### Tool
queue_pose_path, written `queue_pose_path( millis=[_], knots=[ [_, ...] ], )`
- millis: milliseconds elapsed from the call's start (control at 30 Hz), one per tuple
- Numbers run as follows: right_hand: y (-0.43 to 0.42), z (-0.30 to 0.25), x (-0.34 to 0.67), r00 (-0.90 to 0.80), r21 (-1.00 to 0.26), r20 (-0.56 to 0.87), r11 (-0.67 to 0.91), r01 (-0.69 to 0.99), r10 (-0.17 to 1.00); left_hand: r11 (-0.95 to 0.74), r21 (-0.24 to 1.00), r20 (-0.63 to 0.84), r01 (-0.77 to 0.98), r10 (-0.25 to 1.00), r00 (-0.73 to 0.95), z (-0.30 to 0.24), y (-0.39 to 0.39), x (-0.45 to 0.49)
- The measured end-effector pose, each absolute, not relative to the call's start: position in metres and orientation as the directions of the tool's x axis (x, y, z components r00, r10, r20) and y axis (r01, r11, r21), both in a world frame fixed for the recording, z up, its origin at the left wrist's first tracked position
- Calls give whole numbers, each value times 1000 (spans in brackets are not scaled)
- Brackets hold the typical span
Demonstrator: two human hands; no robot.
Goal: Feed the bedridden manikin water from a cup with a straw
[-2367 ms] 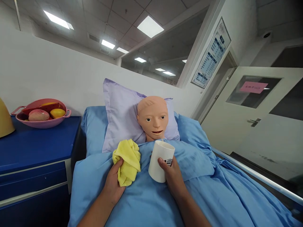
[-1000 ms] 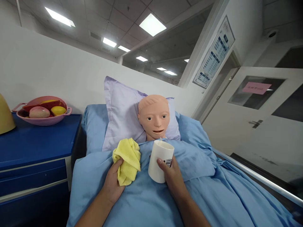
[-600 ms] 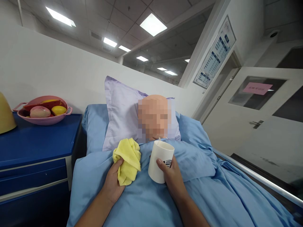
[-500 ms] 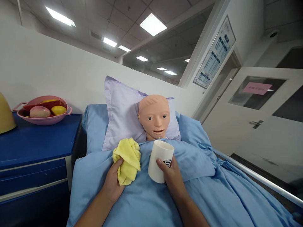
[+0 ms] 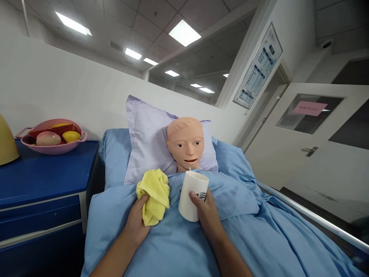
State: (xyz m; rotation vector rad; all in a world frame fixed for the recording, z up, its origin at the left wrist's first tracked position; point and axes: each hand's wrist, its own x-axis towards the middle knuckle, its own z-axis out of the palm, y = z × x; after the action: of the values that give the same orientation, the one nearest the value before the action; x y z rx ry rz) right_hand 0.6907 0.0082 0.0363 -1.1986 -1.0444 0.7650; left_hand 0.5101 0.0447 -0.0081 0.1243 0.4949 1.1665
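Note:
My left hand (image 5: 137,221) grips a crumpled yellow towel (image 5: 155,196) above the blue quilt (image 5: 161,252). To its right, my right hand (image 5: 209,211) is wrapped round a white cup (image 5: 190,200) with a dark striped mark, the thumb across its front. A thin pale straw-like tip pokes up behind the cup's rim; what is inside the cup is hidden. Just beyond the cup, a training manikin (image 5: 186,142) lies with its head on a lilac pillow (image 5: 144,142), its mouth slightly parted. The quilt covers it up to the neck.
On the left, a blue bedside cabinet (image 5: 49,181) carries a pink basket (image 5: 54,149) of fruit and a yellow rounded object (image 5: 7,142). A metal bed rail (image 5: 305,213) runs along the right side. Beyond it is a pale door (image 5: 300,154).
The view has shifted a little, so the scene sits slightly further left and lower. Both hands keep hold of the towel and the cup, with almost no movement.

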Motion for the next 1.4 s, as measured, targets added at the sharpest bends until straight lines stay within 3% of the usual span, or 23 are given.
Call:
queue_pose_path(
  millis=[300, 500, 667, 767, 833, 933, 1000, 1067, 1200, 1400],
  knots=[
    [2, 38, 683, 409, -946, 325, 299, 128, 853, 416, 345, -252, -842, 905, 343, -8, 45, 508],
    [-4, 34, 675, 474, -905, 424, 381, 190, 772, 366, 479, -192, -798, 930, 312, -5, 39, 505],
    [-7, 33, 678, 588, -900, 433, 368, 234, 684, 89, 824, 8, -560, 986, 169, 20, 31, 507],
    [-7, 36, 680, 673, -900, 425, 364, 241, 605, -268, 887, 287, -376, 958, -7, 41, 37, 515],
    [-6, 38, 681, 706, -903, 413, 360, 234, 576, -604, 772, 594, -197, 796, -113, 57, 46, 525],
    [-5, 41, 684, 725, -909, 388, 366, 199, 569, -942, 321, 947, 96, 318, -46, 81, 65, 547],
    [-2, 41, 686, 728, -908, 379, 382, 173, 571, -974, 10, 989, 225, 43, 141, 95, 80, 563],
    [0, 39, 689, 726, -907, 363, 400, 131, 584, -918, -230, 932, 323, -113, 344, 104, 94, 580],
    [5, 34, 693, 738, -907, 333, 413, 81, 586, -747, -492, 790, 447, -168, 589, 100, 117, 601],
    [7, 35, 693, 722, -896, 350, 437, 73, 597, -783, -452, 781, 427, -116, 614, 80, 123, 599]
  ],
)
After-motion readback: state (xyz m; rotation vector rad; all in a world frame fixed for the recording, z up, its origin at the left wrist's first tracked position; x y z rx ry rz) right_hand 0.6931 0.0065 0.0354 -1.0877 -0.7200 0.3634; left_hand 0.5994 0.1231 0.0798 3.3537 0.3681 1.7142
